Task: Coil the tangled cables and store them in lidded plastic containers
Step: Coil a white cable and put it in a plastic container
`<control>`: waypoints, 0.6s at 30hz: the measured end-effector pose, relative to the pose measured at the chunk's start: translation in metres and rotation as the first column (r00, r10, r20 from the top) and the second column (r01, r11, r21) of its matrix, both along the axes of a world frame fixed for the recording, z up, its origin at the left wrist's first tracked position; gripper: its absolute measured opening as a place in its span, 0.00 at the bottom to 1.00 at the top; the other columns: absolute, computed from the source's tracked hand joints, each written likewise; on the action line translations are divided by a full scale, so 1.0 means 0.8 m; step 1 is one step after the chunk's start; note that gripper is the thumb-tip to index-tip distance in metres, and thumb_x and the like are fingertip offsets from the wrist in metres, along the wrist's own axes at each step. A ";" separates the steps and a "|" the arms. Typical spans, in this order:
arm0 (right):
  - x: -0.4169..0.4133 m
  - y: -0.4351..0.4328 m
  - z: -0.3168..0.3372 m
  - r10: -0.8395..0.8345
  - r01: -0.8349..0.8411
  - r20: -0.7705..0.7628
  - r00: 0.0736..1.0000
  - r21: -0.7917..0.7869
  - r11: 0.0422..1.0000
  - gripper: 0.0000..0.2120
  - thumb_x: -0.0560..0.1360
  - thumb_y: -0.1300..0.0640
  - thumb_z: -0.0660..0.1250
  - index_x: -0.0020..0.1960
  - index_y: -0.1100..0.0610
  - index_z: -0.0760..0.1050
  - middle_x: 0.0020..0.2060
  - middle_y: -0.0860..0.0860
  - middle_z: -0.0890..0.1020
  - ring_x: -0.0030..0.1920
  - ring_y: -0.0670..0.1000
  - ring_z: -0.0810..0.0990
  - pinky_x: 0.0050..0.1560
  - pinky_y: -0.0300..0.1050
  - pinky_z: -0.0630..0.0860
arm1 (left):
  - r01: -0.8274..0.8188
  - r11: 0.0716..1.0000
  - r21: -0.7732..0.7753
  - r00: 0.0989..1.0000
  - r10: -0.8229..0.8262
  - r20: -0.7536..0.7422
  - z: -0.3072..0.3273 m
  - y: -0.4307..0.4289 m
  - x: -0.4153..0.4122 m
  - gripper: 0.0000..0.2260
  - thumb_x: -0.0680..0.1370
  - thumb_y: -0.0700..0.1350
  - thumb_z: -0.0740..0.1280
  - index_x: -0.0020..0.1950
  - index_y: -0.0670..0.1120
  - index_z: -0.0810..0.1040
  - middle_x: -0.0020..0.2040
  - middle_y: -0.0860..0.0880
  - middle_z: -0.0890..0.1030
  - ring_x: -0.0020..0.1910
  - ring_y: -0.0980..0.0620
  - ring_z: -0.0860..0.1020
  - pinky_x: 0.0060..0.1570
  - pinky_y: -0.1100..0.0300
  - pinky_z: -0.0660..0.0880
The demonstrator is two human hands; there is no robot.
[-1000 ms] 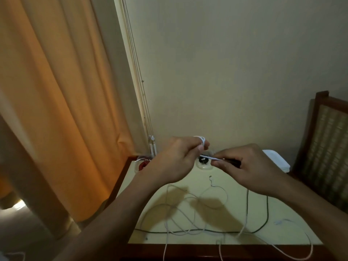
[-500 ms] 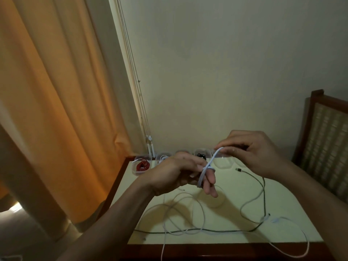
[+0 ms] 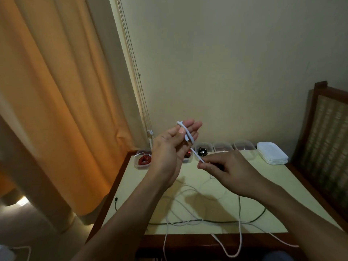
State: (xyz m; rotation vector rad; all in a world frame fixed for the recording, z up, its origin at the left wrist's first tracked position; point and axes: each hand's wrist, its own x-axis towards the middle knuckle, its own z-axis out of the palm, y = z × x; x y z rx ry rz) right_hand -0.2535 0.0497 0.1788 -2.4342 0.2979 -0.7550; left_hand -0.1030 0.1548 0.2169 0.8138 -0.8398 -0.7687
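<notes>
Fingers [image 3: 194, 126] of the left hand [image 3: 167, 149] now point up, straight, thumb pinning the white cable [image 3: 188, 135] wound round them. Dropped lower, the right hand [image 3: 229, 170] pinches it taut, so another turn is laid.

Orange curtain [image 3: 47, 102] left, cream wall [image 3: 226, 63] (chair [image 3: 327, 140] right).

Five tubs [image 3: 223, 147] line the far edge of the one table [image 3: 273, 194], with one stack of lids [image 3: 272, 154] at far right, its lids too close to count. Two hands show, the left hand [image 3: 169, 149] and the right hand [image 3: 226, 168]. One dark cable [image 3: 226, 221] lies near, among white cable [image 3: 188, 134] strands I cannot count apart.
</notes>
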 end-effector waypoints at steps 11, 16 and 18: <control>-0.041 0.017 0.025 -0.091 0.075 -0.039 0.995 -0.299 0.951 0.06 0.78 0.47 0.70 0.47 0.47 0.84 0.31 0.41 0.78 0.33 0.42 0.74 0.34 0.34 0.66 | -0.252 0.907 0.338 0.338 -0.245 0.909 -0.022 0.032 0.021 0.12 0.84 0.44 0.62 0.46 0.46 0.83 0.41 0.66 0.80 0.43 0.64 0.77 0.47 0.58 0.70; -0.056 0.035 0.045 -0.023 0.056 0.085 0.996 -0.413 0.909 0.07 0.74 0.48 0.74 0.46 0.51 0.85 0.36 0.39 0.77 0.36 0.35 0.72 0.39 0.29 0.65 | 0.024 0.809 0.588 0.517 -0.514 0.685 -0.007 0.061 -0.001 0.15 0.80 0.40 0.57 0.50 0.40 0.84 0.45 0.44 0.86 0.50 0.48 0.84 0.58 0.54 0.76; -0.064 0.043 0.055 -0.018 0.087 0.191 0.981 -0.358 0.930 0.05 0.74 0.52 0.76 0.46 0.53 0.86 0.38 0.42 0.80 0.37 0.39 0.76 0.40 0.30 0.68 | 0.167 0.794 0.584 0.546 -0.568 0.616 0.000 0.072 -0.011 0.16 0.78 0.36 0.56 0.49 0.41 0.84 0.43 0.41 0.85 0.49 0.42 0.84 0.56 0.50 0.75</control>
